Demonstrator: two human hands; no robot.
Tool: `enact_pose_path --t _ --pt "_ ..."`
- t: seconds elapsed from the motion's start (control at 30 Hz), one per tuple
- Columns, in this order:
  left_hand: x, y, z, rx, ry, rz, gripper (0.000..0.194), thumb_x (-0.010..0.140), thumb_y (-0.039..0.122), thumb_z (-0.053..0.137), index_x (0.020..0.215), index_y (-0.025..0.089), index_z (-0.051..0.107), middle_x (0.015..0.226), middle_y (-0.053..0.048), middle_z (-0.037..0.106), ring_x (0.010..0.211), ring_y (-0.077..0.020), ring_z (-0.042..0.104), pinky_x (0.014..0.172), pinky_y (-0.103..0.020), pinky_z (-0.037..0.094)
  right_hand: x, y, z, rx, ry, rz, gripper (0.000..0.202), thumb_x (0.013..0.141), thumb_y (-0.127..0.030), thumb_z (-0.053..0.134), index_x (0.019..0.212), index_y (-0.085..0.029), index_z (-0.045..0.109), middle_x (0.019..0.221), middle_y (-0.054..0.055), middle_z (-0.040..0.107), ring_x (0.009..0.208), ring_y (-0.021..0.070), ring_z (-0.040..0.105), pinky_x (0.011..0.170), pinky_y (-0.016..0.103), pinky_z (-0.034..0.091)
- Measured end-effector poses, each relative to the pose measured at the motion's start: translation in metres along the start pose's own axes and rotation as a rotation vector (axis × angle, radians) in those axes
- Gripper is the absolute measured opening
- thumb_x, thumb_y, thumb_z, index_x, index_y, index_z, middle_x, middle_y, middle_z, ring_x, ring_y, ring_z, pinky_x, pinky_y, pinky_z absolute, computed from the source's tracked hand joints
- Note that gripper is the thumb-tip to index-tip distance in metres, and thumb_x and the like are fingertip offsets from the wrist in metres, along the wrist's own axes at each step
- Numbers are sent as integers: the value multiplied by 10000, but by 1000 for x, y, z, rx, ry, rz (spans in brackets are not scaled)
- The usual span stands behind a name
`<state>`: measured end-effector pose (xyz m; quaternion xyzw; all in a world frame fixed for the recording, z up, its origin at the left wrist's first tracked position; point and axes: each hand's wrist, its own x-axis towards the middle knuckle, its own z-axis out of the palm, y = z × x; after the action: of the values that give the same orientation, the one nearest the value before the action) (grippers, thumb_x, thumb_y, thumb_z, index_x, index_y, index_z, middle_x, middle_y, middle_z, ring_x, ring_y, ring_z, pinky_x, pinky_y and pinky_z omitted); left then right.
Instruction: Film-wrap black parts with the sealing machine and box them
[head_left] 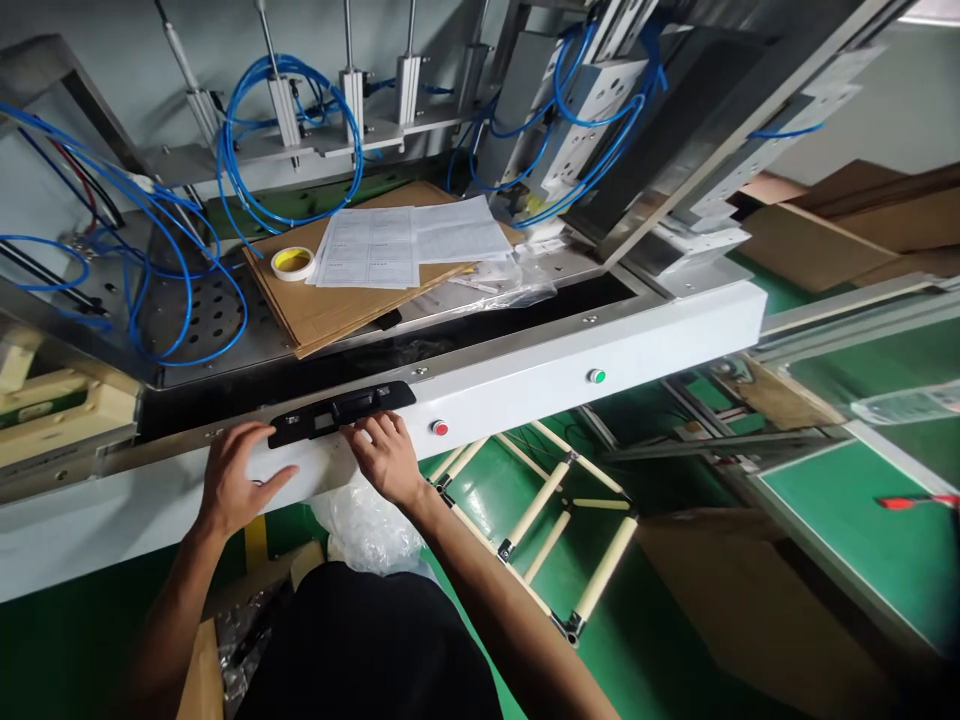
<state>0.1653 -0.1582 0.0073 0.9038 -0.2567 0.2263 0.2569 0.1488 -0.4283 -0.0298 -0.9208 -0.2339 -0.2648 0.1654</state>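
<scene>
Black panel (slim), right fingers at its edge, white ledge

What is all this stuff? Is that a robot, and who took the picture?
No robot arms here: those are a person's bare hands. There is one picture, from a camera worn on their head, looking forward and down.

In front is a big metal machine with blue tubes. Its white front beam has a red button and a green button.

Inside lies brown cardboard, with printed papers and a tape roll on top.

A long black part is at the machine's front edge. The right hand has curled fingers at its near side; the left hand is open by its left end. I can't tell how firmly it's held.
</scene>
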Motion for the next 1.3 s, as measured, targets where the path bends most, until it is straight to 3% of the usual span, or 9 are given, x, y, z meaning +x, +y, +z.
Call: enact_pose_path --t 0.13,0.33,0.47,0.57,0.73,0.87,1.03,1.17,1.3 --pt "-16 8 4 29 -93 23 139 989 360 672 1049 239 707 1073 -92 710 993 -254 674 912 -418 529 14 4 -3 -1 -70 15 236 1068 -199 506 1207 -208 696 988 71 720 922 224 569 920 403 417" --pt "-2 6 22 -16 53 -224 203 1019 351 562 891 225 655 964 -86 654 979 -254 655 890 -417 553 41 9 -2 72 -117 -21 221 1052 -186 463 1081 -179 682 1304 149 706 1297 283 542 1132 481 370" --pt "-1 10 28 137 180 -276 141 1013 328 579 940 213 617 939 -100 676 975 -291 651 905 -464 543 58 14 0 48 -226 -41 197 1040 -200 481 1041 -164 675 1212 142 727 1053 265 605 999 434 425" --pt "-3 24 31 256 260 -242 170 1011 297 605 1127 180 648 1105 -156 721 1069 -317 672 970 -491 520 66 17 0 18 -282 -32 156 1012 -233 538 1021 -167 679 1159 135 724 978 273 579 907 429 416" --pt "8 38 44 233 -98 38 532 1042 385 559 1521 164 499 1546 -200 576 1444 -360 529 1210 -546 373 67 18 0 23 -314 -3 231 977 -255 584 1168 -158 669 1143 140 705 1004 292 555 925 440 393" --pt "21 31 55 265 -288 58 617 1051 418 529 1559 76 453 1533 -245 578 1419 -375 551 1193 -534 390 66 17 0 31 -352 -18 260 1018 -250 527 1218 -163 669 1169 147 701 1025 298 565 924 446 392" --pt "26 25 50 280 -390 55 572 1033 356 557 1527 73 497 1437 -249 643 1274 -373 633 1060 -519 500 53 10 -13 88 -259 15 339 1082 -301 464 1354 -181 626 1191 135 716 1102 284 592 985 445 411" --pt "33 24 41 257 -387 104 512 1014 369 581 1451 102 573 1591 -230 522 1458 -377 495 1187 -550 426 30 0 -23 126 -143 -42 477 1039 -445 581 1453 -207 576 1303 141 697 1244 302 561 1108 485 383" --pt "41 17 37 227 -458 130 510 997 420 602 1391 96 617 1616 -215 501 1506 -369 450 1227 -539 399 21 0 -23 54 -200 -85 441 1066 -253 521 1504 -232 558 1263 115 726 1111 266 595 1001 440 433"
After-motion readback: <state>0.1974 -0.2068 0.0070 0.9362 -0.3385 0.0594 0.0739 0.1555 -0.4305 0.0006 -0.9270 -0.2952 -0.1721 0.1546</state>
